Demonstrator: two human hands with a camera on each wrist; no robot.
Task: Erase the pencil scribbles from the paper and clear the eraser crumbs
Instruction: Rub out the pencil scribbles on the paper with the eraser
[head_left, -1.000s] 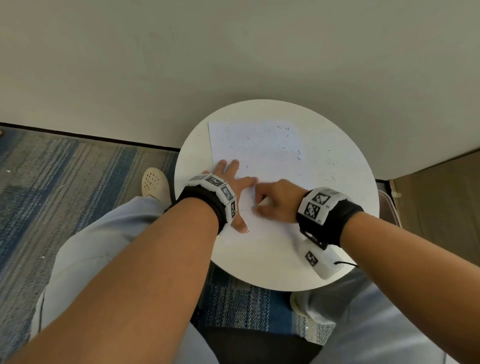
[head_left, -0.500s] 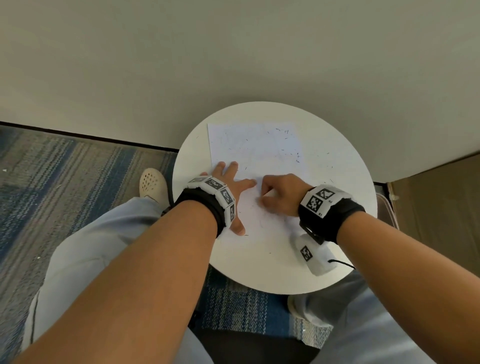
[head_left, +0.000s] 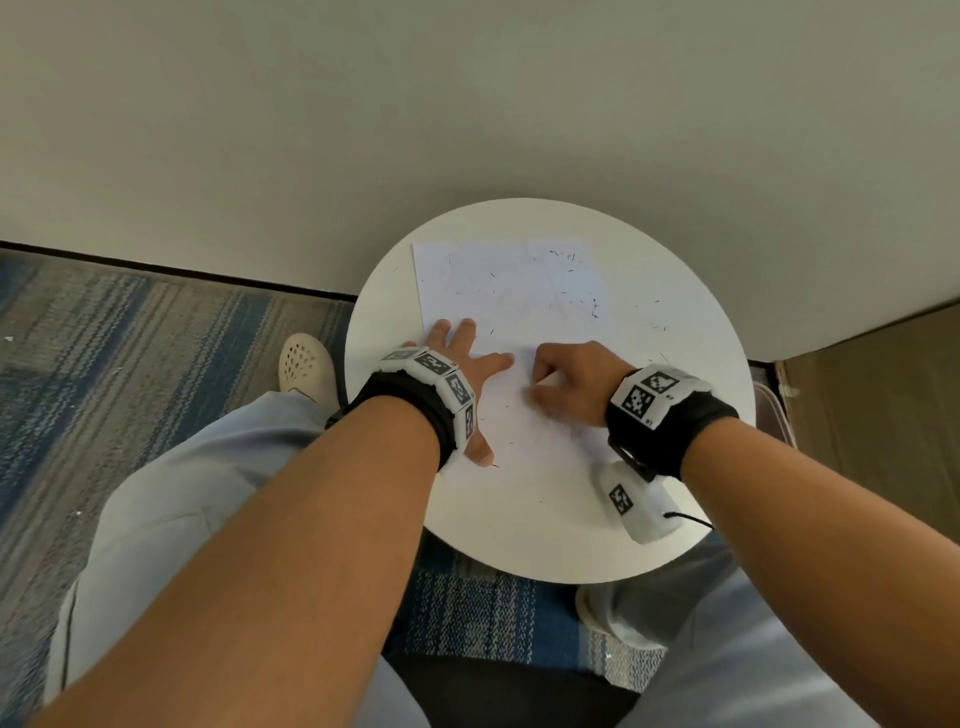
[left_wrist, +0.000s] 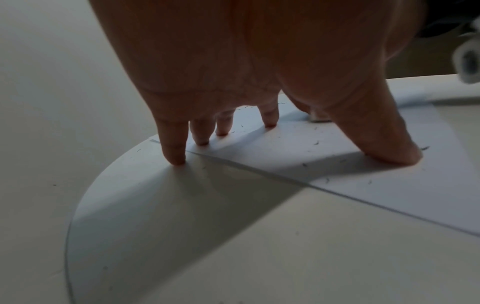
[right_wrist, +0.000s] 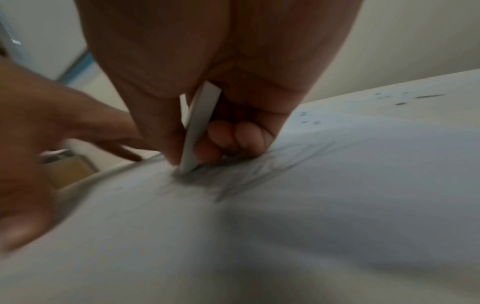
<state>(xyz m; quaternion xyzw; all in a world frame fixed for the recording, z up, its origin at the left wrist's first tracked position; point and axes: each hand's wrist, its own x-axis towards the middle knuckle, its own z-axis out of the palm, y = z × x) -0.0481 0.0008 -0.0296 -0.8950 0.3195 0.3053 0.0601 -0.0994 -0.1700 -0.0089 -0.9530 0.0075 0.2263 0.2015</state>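
Left hand (head_left: 457, 358) spread flat pinning the paper (head_left: 498, 291) on the counter (head_left: 691, 332), right hand (head_left: 566, 384) pinching a white eraser (right_wrist: 198, 127) pressed against the sheet, crumbs (head_left: 582, 296) scattered toward the counter's far edge.

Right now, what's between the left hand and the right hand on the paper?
Head view: only a narrow strip of bare paper with a few eraser crumbs separates left hand from right hand, which pinches the eraser.

No legible text on anything.

Round white table (head_left: 545, 545) against pale wall (head_left: 467, 104), striped blue-grey carpet (head_left: 130, 338)
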